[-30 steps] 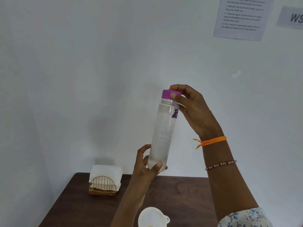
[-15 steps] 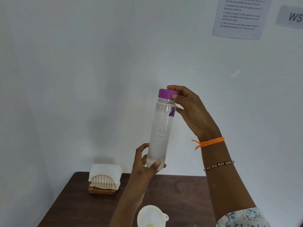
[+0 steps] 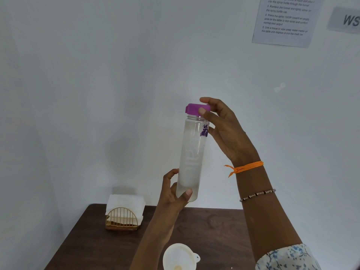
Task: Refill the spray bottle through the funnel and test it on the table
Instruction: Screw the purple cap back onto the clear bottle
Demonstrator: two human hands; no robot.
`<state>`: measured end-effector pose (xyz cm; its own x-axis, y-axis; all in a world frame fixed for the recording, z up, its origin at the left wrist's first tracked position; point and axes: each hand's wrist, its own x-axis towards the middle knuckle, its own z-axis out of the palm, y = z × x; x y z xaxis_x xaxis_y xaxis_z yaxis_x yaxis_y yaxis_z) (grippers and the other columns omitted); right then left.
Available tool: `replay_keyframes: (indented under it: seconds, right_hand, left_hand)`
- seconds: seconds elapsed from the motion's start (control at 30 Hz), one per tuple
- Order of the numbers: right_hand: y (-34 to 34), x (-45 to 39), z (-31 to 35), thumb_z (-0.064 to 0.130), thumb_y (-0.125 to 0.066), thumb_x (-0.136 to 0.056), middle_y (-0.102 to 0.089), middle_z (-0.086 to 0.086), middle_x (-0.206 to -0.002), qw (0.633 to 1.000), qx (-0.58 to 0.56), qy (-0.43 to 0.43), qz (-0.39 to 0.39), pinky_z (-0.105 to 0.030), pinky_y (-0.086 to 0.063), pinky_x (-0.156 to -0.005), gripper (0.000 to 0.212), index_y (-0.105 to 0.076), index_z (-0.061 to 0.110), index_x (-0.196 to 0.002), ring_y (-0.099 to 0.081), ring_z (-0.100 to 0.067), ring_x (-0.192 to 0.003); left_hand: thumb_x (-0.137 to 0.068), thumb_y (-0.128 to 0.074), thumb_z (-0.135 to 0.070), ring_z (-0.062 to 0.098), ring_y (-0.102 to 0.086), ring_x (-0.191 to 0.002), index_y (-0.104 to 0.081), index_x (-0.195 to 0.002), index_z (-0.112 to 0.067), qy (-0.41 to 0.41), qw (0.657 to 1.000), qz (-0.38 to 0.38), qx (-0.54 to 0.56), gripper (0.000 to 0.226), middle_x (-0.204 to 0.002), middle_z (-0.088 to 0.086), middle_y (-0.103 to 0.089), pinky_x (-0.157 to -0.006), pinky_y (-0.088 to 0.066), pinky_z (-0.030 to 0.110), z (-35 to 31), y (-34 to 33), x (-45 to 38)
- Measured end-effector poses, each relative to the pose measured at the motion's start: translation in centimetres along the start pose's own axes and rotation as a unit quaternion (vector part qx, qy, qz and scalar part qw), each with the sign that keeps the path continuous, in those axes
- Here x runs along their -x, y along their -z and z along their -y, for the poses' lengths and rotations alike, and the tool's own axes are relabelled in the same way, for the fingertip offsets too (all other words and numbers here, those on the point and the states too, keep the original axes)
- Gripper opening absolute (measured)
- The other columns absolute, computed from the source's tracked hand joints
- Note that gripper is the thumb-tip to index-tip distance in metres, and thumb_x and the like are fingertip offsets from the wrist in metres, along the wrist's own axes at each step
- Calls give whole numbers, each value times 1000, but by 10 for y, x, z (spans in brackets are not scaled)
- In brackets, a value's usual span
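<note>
A tall clear bottle [image 3: 191, 152] holding clear liquid is raised upright in front of the wall. My left hand [image 3: 173, 193] grips its base from below. My right hand [image 3: 220, 125] pinches the purple cap [image 3: 193, 109] between thumb and fingers at the bottle's top. A white funnel [image 3: 180, 256] shows at the bottom edge of the view, below the hands; what it stands in is hidden. No spray bottle can be seen.
A dark brown table [image 3: 214, 227] fills the lower part of the view, set against white walls. A gold wire holder with white tissues [image 3: 124, 213] stands at its far left corner. A printed instruction sheet [image 3: 286, 18] hangs on the wall, upper right.
My right hand's fingers have shifted round the purple cap, and the cap looks slightly tilted now. The bottle and my left hand stay almost where they were.
</note>
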<state>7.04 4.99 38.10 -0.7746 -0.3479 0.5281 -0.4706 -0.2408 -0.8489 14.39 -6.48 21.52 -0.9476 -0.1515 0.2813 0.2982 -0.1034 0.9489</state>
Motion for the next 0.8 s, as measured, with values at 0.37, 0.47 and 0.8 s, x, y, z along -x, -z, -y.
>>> replay_keyframes:
  seconds: [0.37, 0.47, 0.8]
  right_hand:
    - [2, -2, -4, 12, -46, -93, -57, -4, -103, 995, -95, -31, 2, -33, -47, -78, 28, -53, 16, -120, -54, -18, -93]
    - [-3, -3, -4, 16, -66, -78, -55, -6, -107, 997, -57, -45, -31, -31, -51, -73, 53, -45, 19, -126, -60, -16, -87]
    - [-5, -6, -3, 8, -47, -90, -55, -5, -98, 975, -195, -101, -32, -30, -47, -69, 29, -48, 14, -119, -51, -20, -89]
  left_hand:
    - [-73, -65, -39, 15, -55, -111, -34, -120, -43, -4, 1000, 9, 8, 56, -121, -12, -54, -90, -51, 24, 0, 2, -2]
    - [-77, -66, -40, 13, -55, -110, -33, -120, -41, -4, 1000, 6, 8, 55, -118, -14, -53, -86, -51, 20, 1, 2, -1]
    - [-73, -62, -43, 14, -53, -111, -32, -120, -38, 3, 1000, 7, -19, 57, -122, -14, -48, -87, -50, 19, 2, 2, -3]
